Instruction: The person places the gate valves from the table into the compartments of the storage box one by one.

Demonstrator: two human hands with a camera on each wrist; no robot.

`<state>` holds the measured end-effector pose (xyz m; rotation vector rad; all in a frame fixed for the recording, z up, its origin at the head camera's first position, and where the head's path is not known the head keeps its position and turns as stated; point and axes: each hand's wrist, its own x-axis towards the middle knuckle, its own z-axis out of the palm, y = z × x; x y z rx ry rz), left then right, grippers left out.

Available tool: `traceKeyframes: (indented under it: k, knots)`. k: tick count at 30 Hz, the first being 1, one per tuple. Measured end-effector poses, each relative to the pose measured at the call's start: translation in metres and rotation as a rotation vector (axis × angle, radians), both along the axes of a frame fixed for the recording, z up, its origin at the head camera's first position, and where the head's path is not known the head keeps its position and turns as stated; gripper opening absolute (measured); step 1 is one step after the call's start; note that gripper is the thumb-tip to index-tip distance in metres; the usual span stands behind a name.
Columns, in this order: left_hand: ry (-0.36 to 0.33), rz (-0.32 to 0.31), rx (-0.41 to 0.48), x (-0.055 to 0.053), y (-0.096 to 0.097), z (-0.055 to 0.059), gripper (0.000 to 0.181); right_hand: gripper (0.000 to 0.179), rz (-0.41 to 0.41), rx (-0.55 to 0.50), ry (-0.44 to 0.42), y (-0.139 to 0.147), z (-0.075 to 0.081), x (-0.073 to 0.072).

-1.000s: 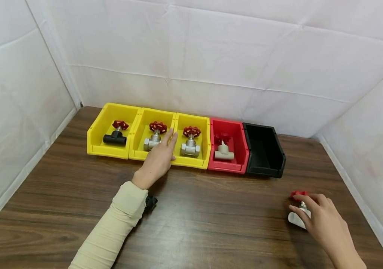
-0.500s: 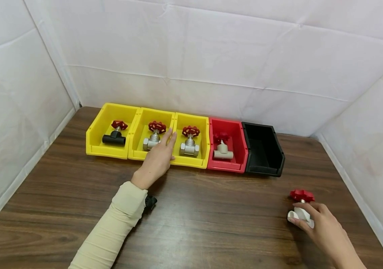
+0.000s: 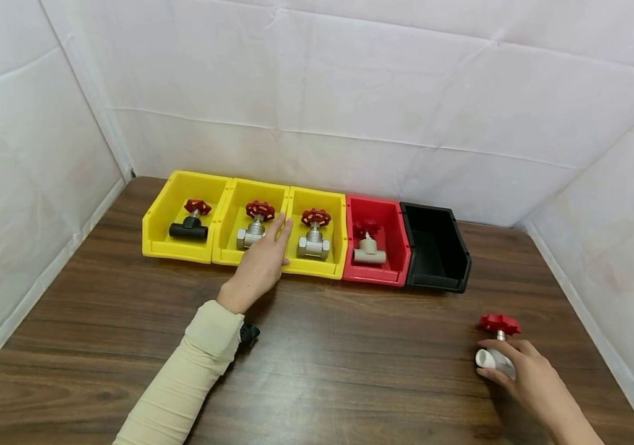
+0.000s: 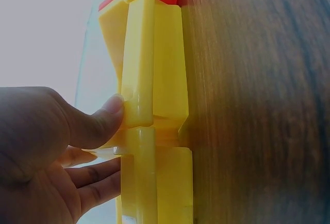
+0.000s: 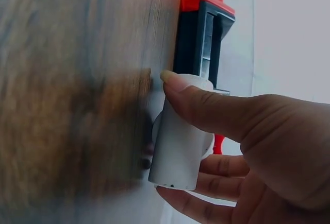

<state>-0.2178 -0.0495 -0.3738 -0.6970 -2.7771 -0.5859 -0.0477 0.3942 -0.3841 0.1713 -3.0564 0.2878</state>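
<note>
On the table at right, a white valve [image 3: 503, 363] with a red handwheel [image 3: 500, 324] is pinched by my right hand [image 3: 539, 380]. The thumb presses the white pipe body [image 5: 178, 152] in the right wrist view, while the other fingers reach round its opposite side. My left hand [image 3: 258, 266] rests at the divider between the middle yellow bin [image 3: 227, 254] and the right yellow bin [image 3: 317, 268]. In the left wrist view its thumb [image 4: 111, 108] touches the front lip of one bin, and its fingers extend behind the neighbouring lip. A silver valve [image 3: 252, 235] is partly hidden by that hand.
Along the back wall stand the bins. The left yellow bin [image 3: 177, 248] holds a black valve [image 3: 189, 229], the right yellow one a silver valve [image 3: 313, 245]. A red bin [image 3: 375, 275] holds a beige valve [image 3: 369, 253]; a black bin [image 3: 439, 247] ends the row.
My right hand has moved from over the handwheel down onto the white body, and its fingers have closed there. The valve has turned slightly, its red handwheel now uncovered. The left hand stays put.
</note>
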Motion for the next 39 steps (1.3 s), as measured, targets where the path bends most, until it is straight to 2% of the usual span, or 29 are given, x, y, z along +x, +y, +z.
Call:
traceKeyframes:
  k: [5, 10, 14, 21, 28, 33, 39]
  knots:
    - [-0.018, 0.007, 0.000, -0.001, 0.000, 0.000, 0.072, 0.041, 0.007, -0.007, 0.018, 0.000, -0.002, 0.001]
    - [-0.023, 0.011, -0.001, -0.001, 0.000, -0.001, 0.072, 0.038, 0.059, -0.005, 0.122, 0.001, -0.005, 0.001]
    - [-0.019, 0.009, -0.004, 0.000, 0.000, -0.001, 0.072, 0.038, 0.088, -0.013, 0.166, 0.000, -0.006, 0.001]
    - [-0.019, 0.010, -0.007, 0.000, 0.000, 0.000, 0.072, 0.041, 0.116, 0.001, 0.211, -0.003, 0.002, -0.004]
    - [-0.002, 0.003, -0.005, -0.001, 0.000, 0.000, 0.072, 0.047, 0.188, 0.024, 0.268, -0.010, 0.016, -0.021]
    - [0.001, -0.002, 0.001, 0.000, 0.000, 0.000, 0.072, 0.047, 0.234, 0.025, 0.265, -0.019, 0.028, -0.036]
    - [-0.020, 0.004, 0.010, 0.000, 0.000, 0.000, 0.073, 0.045, 0.256, 0.018, 0.258, -0.032, 0.033, -0.054]
